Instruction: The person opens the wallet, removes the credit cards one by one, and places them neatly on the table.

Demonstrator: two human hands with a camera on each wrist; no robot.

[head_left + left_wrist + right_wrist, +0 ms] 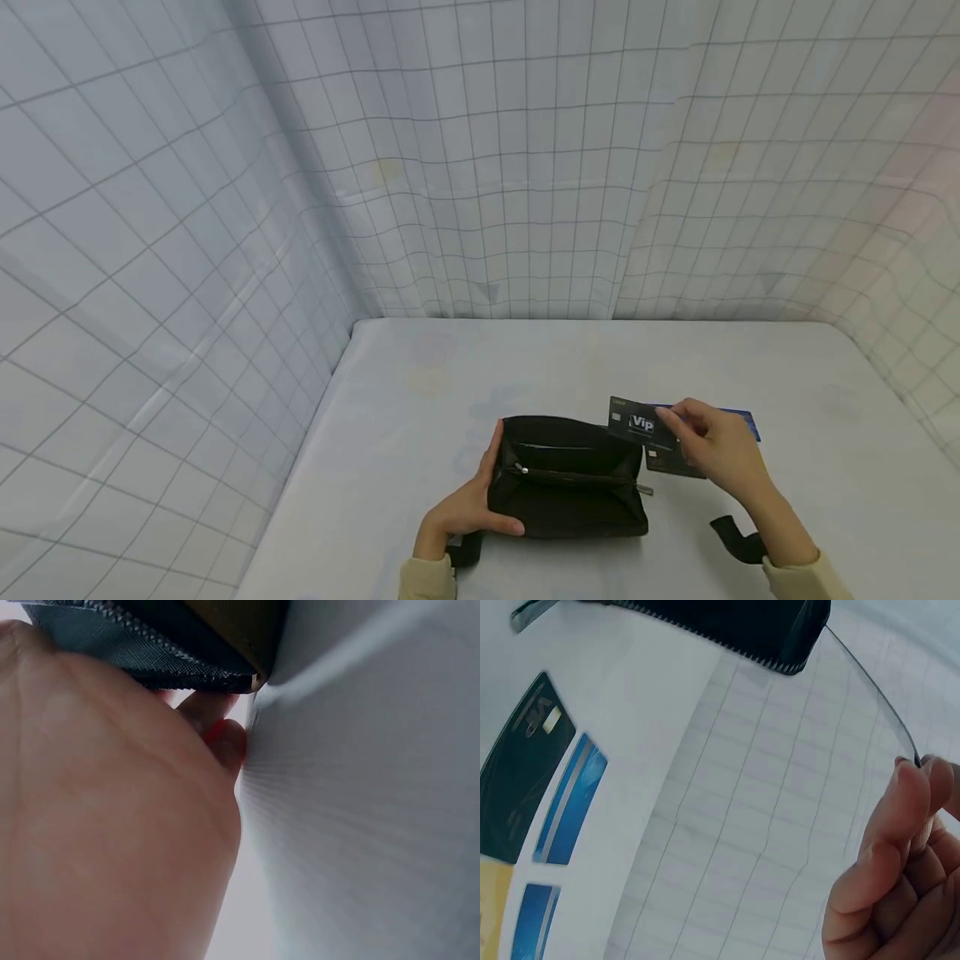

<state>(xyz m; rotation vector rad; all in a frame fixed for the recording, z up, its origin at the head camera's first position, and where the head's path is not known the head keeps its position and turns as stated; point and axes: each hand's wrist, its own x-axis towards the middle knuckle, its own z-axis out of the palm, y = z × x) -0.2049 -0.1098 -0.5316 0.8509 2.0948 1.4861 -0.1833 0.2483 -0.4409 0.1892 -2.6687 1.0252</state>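
A black zip wallet lies spread on the white table, its inner compartments facing up. My left hand grips its left end, thumb at the front edge and fingers along the side. In the left wrist view the palm is close to the wallet's zipper edge. Between thumb and fingers my right hand pinches a black VIP card by its right end. The card's far end is over the wallet's back right corner. In the right wrist view this card appears nearly edge-on.
Right of the wallet lie another dark VIP card, blue cards and a yellowish card, partly cut off. A zipper pull sticks out at the wallet's right side. Grid-patterned white curtain surrounds the table.
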